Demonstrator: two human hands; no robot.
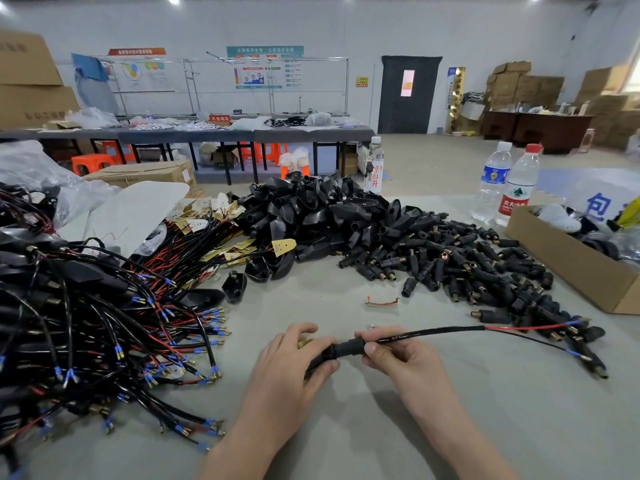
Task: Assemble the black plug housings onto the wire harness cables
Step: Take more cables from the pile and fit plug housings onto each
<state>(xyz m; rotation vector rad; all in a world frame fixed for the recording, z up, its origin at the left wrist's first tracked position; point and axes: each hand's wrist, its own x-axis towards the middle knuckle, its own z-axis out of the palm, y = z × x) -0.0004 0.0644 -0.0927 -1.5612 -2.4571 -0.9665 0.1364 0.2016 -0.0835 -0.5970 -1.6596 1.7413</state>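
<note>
Hands low centre over the table (346,438): left hand (294,362) curled round a black housing (341,351), thumb under, fingers over the top, brass tip (304,342) poking out by the fingers. Right hand (401,356) pinches the cable (433,332) right where it meets the housing's end, thumb on the near side. Cable runs right, just off the table, and its sheath ends in a red wire (526,328) and a black wire (540,342), both with blue-sleeved terminals that land among loose plugs. Can't tell how far the housing is seated on the cable; fingers cover the joint. Harness pile (104,323) fills the left side, black cables with red/black leads and blue terminals fanned toward the hands. Shell pile (329,216) sits centre back, plug pile (467,268) spreads from it to the right, down to the held wires. Small copper clip (381,302) lies alone just beyond the hands. Cardboard box (571,261) at right edge, two bottles (491,181) behind it, a third bottle (374,168) behind the shells.
</note>
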